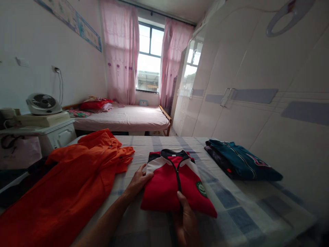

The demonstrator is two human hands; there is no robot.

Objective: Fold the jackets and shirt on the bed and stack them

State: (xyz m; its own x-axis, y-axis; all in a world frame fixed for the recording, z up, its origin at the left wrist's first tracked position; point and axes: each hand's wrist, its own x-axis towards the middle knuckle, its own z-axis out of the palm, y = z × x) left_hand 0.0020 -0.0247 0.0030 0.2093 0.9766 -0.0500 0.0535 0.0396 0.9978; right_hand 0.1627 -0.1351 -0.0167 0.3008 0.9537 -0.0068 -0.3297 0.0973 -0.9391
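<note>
A folded red jacket (pixel 164 188) with white shoulders, a dark collar and a round green badge lies before me on the checked bedsheet (pixel 231 206). My left hand (pixel 138 180) grips its left edge near the shoulder, thumb on top and the other fingers partly hidden. At the front edge, my right hand (pixel 186 219) has its thumb over the fabric by the zip, with its fingers underneath out of sight. Left of the jacket, an orange garment (pixel 84 178) is spread out. To the right sits a folded pile with a teal jacket (pixel 244 159) on top.
White wardrobes (pixel 231 68) line the right side. Beyond the near bed stands another bed (pixel 128 116) with red bedding (pixel 94 104) on it. A fan (pixel 43 103) sits on a white cabinet (pixel 63 135) at left, with a pale paper bag (pixel 20 152) beside it.
</note>
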